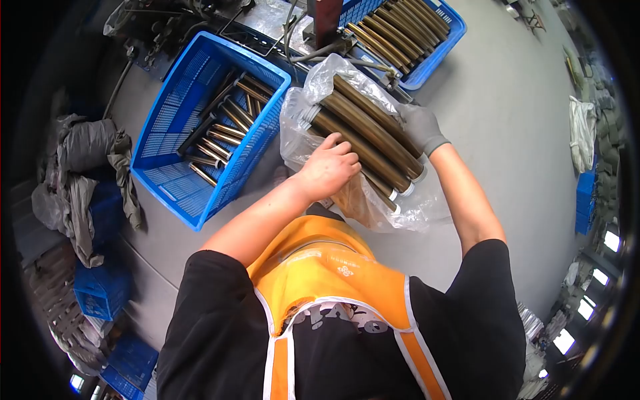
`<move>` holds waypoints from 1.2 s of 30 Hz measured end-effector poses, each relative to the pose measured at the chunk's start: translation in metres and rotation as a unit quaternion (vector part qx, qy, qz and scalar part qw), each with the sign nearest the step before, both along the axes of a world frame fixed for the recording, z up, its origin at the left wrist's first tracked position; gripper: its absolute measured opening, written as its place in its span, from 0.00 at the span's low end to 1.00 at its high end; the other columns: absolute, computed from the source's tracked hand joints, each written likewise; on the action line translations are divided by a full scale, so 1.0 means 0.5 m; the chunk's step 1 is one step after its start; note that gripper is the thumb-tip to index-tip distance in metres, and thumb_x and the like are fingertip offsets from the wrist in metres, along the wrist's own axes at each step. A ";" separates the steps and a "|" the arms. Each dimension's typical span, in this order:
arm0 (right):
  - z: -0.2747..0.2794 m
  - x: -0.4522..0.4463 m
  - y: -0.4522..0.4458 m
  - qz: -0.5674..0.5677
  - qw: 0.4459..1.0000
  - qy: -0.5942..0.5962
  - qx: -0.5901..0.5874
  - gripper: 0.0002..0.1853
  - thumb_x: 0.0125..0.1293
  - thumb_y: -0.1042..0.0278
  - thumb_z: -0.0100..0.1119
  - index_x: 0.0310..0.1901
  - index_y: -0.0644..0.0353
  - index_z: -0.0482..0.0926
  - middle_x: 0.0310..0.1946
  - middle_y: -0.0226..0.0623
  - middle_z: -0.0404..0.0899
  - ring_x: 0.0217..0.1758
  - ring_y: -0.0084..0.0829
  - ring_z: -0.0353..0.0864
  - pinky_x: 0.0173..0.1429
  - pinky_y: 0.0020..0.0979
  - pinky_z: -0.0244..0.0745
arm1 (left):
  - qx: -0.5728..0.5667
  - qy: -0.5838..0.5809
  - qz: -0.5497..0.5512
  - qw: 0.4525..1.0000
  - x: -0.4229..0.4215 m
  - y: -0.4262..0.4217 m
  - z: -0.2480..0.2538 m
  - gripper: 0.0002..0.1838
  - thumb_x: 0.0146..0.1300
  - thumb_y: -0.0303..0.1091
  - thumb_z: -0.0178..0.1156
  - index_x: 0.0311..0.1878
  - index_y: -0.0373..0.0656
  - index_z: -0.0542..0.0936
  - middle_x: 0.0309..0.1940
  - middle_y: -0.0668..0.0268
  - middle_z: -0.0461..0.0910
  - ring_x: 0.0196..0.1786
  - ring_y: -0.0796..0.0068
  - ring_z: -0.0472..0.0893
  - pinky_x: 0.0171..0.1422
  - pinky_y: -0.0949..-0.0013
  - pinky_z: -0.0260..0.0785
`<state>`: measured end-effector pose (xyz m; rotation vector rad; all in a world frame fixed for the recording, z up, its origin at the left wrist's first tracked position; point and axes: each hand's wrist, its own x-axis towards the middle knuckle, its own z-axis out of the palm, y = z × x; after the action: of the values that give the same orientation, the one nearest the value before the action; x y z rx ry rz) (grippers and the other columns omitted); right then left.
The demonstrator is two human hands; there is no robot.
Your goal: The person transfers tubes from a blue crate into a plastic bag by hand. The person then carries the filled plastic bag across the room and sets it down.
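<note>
Several bronze-coloured metal tubes [375, 138] with pale end caps lie side by side in a clear plastic bag [297, 137] in front of my body. My bare left hand [330, 167] is closed at the near left side of the bundle, its curled fingers on the bag film and against a tube. On the far right side, my right hand [421, 128], in a grey glove, grips the bag edge beside the tubes; its fingertips are partly hidden. The surface under the bundle is mostly covered by it.
A blue crate [150, 175] at the left holds several loose shorter tubes. Another blue crate [453, 41], back right, holds tubes laid in a row. Between them stands a machine post [327, 23] with cables. Grey cloths [93, 147] lie at far left.
</note>
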<state>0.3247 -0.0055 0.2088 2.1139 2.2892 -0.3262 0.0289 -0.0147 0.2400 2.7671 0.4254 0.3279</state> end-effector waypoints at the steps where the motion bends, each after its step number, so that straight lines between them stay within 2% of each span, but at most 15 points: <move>1: -0.013 0.001 -0.011 0.002 1.000 0.000 -0.014 0.12 0.66 0.64 0.51 0.47 0.52 0.81 0.39 0.44 0.83 0.42 0.47 0.83 0.47 0.45 0.77 | -0.010 -0.015 0.001 1.000 0.010 -0.001 -0.006 0.06 0.51 0.33 0.59 0.34 0.50 0.80 0.32 0.72 0.75 0.47 0.70 0.74 0.68 0.56 0.59; 2: -0.022 0.012 -0.015 0.002 1.000 -0.002 -0.020 0.12 0.66 0.64 0.51 0.47 0.52 0.81 0.39 0.44 0.83 0.42 0.47 0.83 0.47 0.45 0.77 | -0.015 -0.023 0.003 1.000 0.016 0.001 -0.013 0.05 0.51 0.32 0.58 0.32 0.49 0.80 0.32 0.71 0.74 0.47 0.69 0.74 0.69 0.55 0.58; 4: -0.026 0.029 -0.009 -0.094 0.984 0.043 0.146 0.14 0.68 0.61 0.51 0.50 0.51 0.81 0.44 0.45 0.83 0.46 0.46 0.82 0.51 0.43 0.76 | -0.022 -0.034 0.007 0.999 0.017 0.007 -0.025 0.05 0.51 0.32 0.58 0.32 0.49 0.80 0.31 0.71 0.74 0.47 0.69 0.74 0.69 0.55 0.58; 6: 0.019 0.042 0.009 -0.183 0.974 0.055 0.122 0.14 0.70 0.57 0.51 0.50 0.52 0.80 0.46 0.44 0.82 0.50 0.45 0.81 0.54 0.41 0.75 | -0.030 -0.042 0.002 0.999 0.004 0.015 -0.021 0.05 0.51 0.32 0.57 0.32 0.49 0.80 0.31 0.69 0.74 0.47 0.67 0.74 0.69 0.55 0.58; 9: 0.075 0.031 0.024 -0.198 0.958 0.057 0.199 0.14 0.70 0.61 0.51 0.52 0.55 0.79 0.47 0.41 0.82 0.51 0.43 0.80 0.57 0.39 0.74 | -0.110 0.038 -0.121 0.986 -0.035 0.031 0.011 0.07 0.52 0.33 0.60 0.36 0.49 0.81 0.36 0.70 0.77 0.50 0.66 0.75 0.73 0.54 0.54; 10: 0.098 0.004 0.026 -0.182 0.950 0.051 0.248 0.14 0.70 0.62 0.51 0.52 0.56 0.79 0.48 0.40 0.82 0.52 0.42 0.80 0.58 0.39 0.73 | -0.105 0.002 -0.137 0.985 -0.055 0.029 0.018 0.08 0.52 0.34 0.61 0.38 0.49 0.81 0.37 0.69 0.77 0.53 0.66 0.74 0.75 0.52 0.52; 13: 0.218 -0.205 0.023 -0.255 0.921 0.196 0.221 0.13 0.72 0.67 0.52 0.53 0.61 0.80 0.50 0.37 0.82 0.52 0.28 0.80 0.60 0.29 0.72 | -0.109 -0.193 -0.145 0.964 -0.126 0.019 0.021 0.12 0.55 0.35 0.59 0.44 0.48 0.79 0.41 0.64 0.75 0.60 0.63 0.72 0.79 0.49 0.47; 16: 0.271 -0.444 0.013 -0.232 0.900 0.307 0.206 0.12 0.70 0.76 0.51 0.52 0.67 0.79 0.49 0.40 0.81 0.53 0.31 0.79 0.60 0.31 0.71 | -0.205 -0.230 -0.136 0.942 -0.260 0.039 -0.004 0.13 0.59 0.33 0.56 0.47 0.46 0.79 0.46 0.63 0.76 0.58 0.62 0.74 0.74 0.52 0.56; 18: 0.253 -0.587 0.022 -0.124 0.923 0.315 0.180 0.13 0.66 0.81 0.48 0.50 0.68 0.78 0.47 0.43 0.81 0.51 0.35 0.79 0.59 0.34 0.72 | -0.248 -0.220 -0.109 0.937 -0.371 0.066 -0.070 0.12 0.59 0.33 0.58 0.47 0.46 0.79 0.46 0.63 0.76 0.57 0.62 0.74 0.72 0.53 0.59; 20: 0.188 -0.705 0.057 -0.033 0.945 0.308 0.105 0.13 0.64 0.78 0.55 0.50 0.66 0.79 0.48 0.45 0.80 0.53 0.41 0.79 0.60 0.37 0.72 | -0.303 -0.142 0.016 0.942 -0.499 0.091 -0.158 0.13 0.58 0.34 0.62 0.47 0.46 0.79 0.46 0.63 0.77 0.55 0.61 0.75 0.67 0.55 0.62; 23: 0.064 -0.852 0.165 -0.007 0.946 0.322 0.021 0.13 0.64 0.76 0.57 0.50 0.65 0.78 0.49 0.45 0.80 0.54 0.43 0.79 0.60 0.38 0.72 | -0.283 -0.019 0.178 0.942 -0.713 0.143 -0.279 0.13 0.56 0.34 0.64 0.45 0.46 0.81 0.46 0.63 0.79 0.53 0.60 0.76 0.62 0.57 0.65; 27: -0.175 -0.928 0.306 0.028 0.935 0.348 -0.069 0.18 0.63 0.68 0.58 0.54 0.64 0.76 0.52 0.49 0.78 0.57 0.47 0.76 0.63 0.41 0.69 | -0.288 0.060 0.447 0.845 -0.941 0.197 -0.401 0.15 0.56 0.32 0.65 0.47 0.44 0.81 0.43 0.59 0.81 0.51 0.54 0.79 0.59 0.56 0.70; 31: -0.439 -0.935 0.464 -0.005 0.940 0.316 -0.132 0.21 0.64 0.62 0.58 0.56 0.65 0.75 0.52 0.50 0.78 0.57 0.47 0.77 0.62 0.39 0.70 | -0.282 0.107 0.521 0.799 -1.065 0.276 -0.545 0.18 0.56 0.32 0.66 0.51 0.44 0.80 0.44 0.56 0.82 0.51 0.52 0.79 0.58 0.56 0.71; 35: -0.779 -0.878 0.605 -0.097 0.908 0.286 -0.290 0.27 0.61 0.56 0.60 0.58 0.65 0.75 0.56 0.51 0.77 0.56 0.48 0.79 0.62 0.38 0.71 | -0.293 0.203 0.593 0.722 -1.124 0.379 -0.749 0.24 0.57 0.36 0.65 0.58 0.45 0.76 0.49 0.55 0.80 0.54 0.53 0.79 0.59 0.53 0.70; 36: -0.863 -0.858 0.637 -0.107 0.899 0.262 -0.334 0.29 0.59 0.53 0.61 0.58 0.65 0.75 0.57 0.53 0.76 0.56 0.48 0.80 0.62 0.38 0.72 | -0.259 0.184 0.604 0.731 -1.138 0.401 -0.816 0.25 0.57 0.36 0.65 0.59 0.45 0.75 0.50 0.55 0.80 0.55 0.53 0.78 0.60 0.53 0.71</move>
<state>-0.1042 0.3128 -0.2228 2.0284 1.7020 -1.5904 -0.5402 0.1860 -0.1678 1.6085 2.0287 -0.0968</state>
